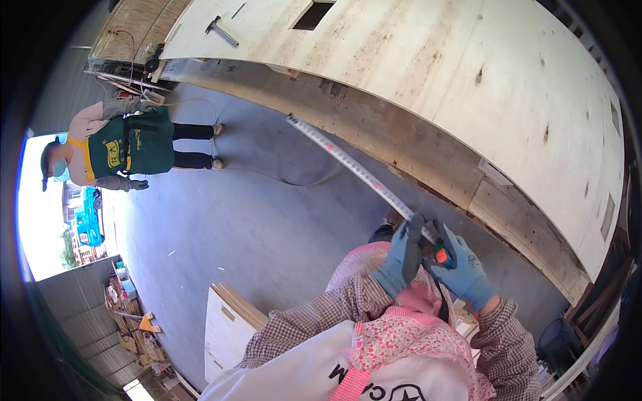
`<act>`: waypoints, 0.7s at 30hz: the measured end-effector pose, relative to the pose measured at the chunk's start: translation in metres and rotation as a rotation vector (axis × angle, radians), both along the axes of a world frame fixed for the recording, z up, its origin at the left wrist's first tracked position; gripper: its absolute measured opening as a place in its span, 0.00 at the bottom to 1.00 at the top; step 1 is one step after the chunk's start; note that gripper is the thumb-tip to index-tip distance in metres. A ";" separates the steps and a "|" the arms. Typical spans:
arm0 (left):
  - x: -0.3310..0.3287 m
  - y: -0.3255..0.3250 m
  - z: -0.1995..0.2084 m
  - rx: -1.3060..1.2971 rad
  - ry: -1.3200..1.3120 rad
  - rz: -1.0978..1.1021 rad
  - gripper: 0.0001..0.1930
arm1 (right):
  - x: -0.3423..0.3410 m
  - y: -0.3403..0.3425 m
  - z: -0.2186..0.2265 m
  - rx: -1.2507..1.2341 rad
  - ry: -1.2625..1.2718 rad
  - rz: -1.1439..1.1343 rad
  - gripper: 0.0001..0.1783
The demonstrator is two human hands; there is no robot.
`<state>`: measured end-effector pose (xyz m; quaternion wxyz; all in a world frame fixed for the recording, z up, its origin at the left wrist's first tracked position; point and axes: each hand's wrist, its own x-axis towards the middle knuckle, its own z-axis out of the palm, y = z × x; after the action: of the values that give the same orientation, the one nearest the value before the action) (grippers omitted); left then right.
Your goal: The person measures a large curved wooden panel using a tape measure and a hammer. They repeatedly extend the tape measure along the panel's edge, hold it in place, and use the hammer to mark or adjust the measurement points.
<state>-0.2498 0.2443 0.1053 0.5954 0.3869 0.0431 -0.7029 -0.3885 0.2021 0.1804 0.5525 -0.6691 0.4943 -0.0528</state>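
1. My blue-gloved left hand (401,257) pinches the long white metal tape strip (354,166).
2. My blue-gloved right hand (466,271) wraps around its small orange-and-black case (441,255).
3. The strip sticks out beside the big, pale wooden bench (428,73).

The table (414,67) is topped by a broad pale wooden sheet, marked by brown streaks and dark knots and pierced by several rectangular openings. On it a claw hammer (222,31) is laid near the far left end, and a short thin dark strip (238,11) is seen just beyond. On the smooth grey-blue floor (200,220), a thin hose (287,183) is strung out in a loose curve. White scraps (221,269) are scattered, and a stack of pale panels (231,327) is set down near the lower edge.
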 end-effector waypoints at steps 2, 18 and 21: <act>0.040 -0.030 0.007 0.103 -0.081 0.048 0.17 | -0.016 -0.017 0.021 -0.110 0.253 0.136 0.39; 0.195 -0.201 -0.083 0.402 -0.518 -0.163 0.08 | -0.265 0.003 -0.062 -0.268 0.861 -0.382 0.18; 0.198 -0.207 -0.087 0.394 -0.510 -0.200 0.09 | -0.278 -0.005 -0.081 -0.302 0.841 -0.397 0.17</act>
<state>-0.0515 0.0376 0.0182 0.4286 0.6603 -0.0102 -0.6166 -0.6666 0.1975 0.0992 0.1812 -0.5978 0.7795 0.0466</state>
